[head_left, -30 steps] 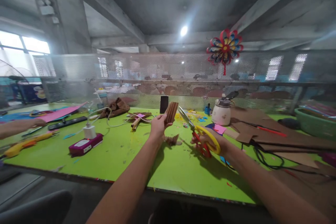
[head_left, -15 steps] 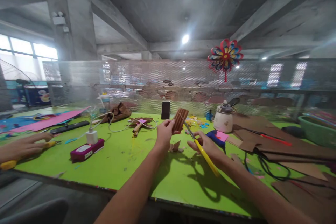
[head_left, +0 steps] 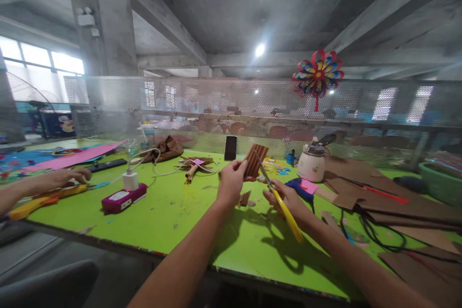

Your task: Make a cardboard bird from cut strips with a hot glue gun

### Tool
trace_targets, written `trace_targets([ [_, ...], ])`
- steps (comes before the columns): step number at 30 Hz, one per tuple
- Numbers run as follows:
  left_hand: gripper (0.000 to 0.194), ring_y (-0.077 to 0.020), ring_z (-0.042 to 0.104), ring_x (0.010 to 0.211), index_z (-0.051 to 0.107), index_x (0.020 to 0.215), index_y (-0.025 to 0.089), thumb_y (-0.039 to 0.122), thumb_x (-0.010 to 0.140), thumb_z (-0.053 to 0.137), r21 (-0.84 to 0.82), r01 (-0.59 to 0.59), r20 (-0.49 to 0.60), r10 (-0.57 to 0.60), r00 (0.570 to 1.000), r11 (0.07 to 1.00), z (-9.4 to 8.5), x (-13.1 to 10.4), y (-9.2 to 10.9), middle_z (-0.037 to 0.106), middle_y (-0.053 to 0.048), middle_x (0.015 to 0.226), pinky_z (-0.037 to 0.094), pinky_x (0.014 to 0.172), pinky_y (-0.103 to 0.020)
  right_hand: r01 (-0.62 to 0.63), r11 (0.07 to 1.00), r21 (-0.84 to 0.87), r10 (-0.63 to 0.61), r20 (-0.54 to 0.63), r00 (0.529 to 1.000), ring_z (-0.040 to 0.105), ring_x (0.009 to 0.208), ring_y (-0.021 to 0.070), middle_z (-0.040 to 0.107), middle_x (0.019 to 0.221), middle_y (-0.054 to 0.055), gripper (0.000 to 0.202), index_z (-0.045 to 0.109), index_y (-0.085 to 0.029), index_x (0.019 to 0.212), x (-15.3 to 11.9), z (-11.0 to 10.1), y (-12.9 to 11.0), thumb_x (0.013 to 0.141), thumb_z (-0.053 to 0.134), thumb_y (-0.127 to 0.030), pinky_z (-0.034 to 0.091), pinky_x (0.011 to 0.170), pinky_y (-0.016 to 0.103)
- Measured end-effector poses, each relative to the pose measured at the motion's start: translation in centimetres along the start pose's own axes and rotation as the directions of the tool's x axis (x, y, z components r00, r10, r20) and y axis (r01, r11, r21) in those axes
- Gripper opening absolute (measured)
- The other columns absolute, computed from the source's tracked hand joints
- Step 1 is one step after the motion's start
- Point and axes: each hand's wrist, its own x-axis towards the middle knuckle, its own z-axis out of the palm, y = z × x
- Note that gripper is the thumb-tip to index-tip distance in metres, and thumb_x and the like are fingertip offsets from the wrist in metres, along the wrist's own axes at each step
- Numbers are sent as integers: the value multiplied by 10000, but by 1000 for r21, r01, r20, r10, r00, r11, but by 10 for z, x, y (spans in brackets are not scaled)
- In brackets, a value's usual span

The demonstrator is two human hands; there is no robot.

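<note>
Cardboard (head_left: 256, 158), a small brown ribbed piece, is raised above a bright green table (head_left: 162, 231) near the centre of my remote view, leaning a little to the right. The person's left hand (head_left: 233, 180) pinches its lower left edge between thumb and fingers. The right hand (head_left: 285, 197) curls around yellow-handled scissors (head_left: 289, 219), whose blades overlap the cardboard's right side; I cannot tell from here whether they bite into it. Below, on the tabletop, I see a ribbed scrap (head_left: 245, 198). Beyond the cardboard, a dark phone-shaped panel (head_left: 230, 148) stands upright. Farther right come a pale bottle (head_left: 311, 162) and flat brown sheets (head_left: 355, 180). Toward the left I find a purple power block (head_left: 123, 198) with a white plug (head_left: 130, 181) on top. At far left, another person's hand (head_left: 67, 179) is near a yellow tool (head_left: 31, 209). High up, a colourful paper flower (head_left: 318, 75) shows against a mesh partition (head_left: 216, 96).
</note>
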Motion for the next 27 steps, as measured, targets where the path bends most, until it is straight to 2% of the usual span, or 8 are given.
trace_targets([
  [6, 272, -158, 635, 529, 616, 800, 136, 398, 726, 610, 28, -24, -8, 24, 1000, 999, -2, 0, -6, 673, -60, 711, 517, 497, -249, 25, 997, -78, -28, -30, 999, 396, 575, 119, 448, 649, -23, 448, 525, -169, 1080, -1, -1, -1, 757, 539, -479, 351, 505, 223],
  [13, 264, -164, 645, 560, 611, 807, 120, 369, 721, 623, 3, -7, 0, 7, 1000, 1000, 0, -1, -3, 674, -81, 713, 530, 525, -252, 26, 997, -70, -28, -31, 999, 391, 558, 115, 440, 632, -29, 410, 528, -173, 1037, -1, 0, -1, 760, 538, -474, 348, 506, 229],
  [27, 203, -159, 630, 532, 570, 740, 124, 326, 737, 598, -19, 7, -19, -7, 1000, 1000, 3, -2, 5, 653, -57, 687, 542, 513, -289, 14, 997, -71, -19, -73, 997, 383, 519, 118, 431, 583, -22, 381, 573, -192, 974, -1, 0, -1, 747, 544, -497, 326, 463, 237],
])
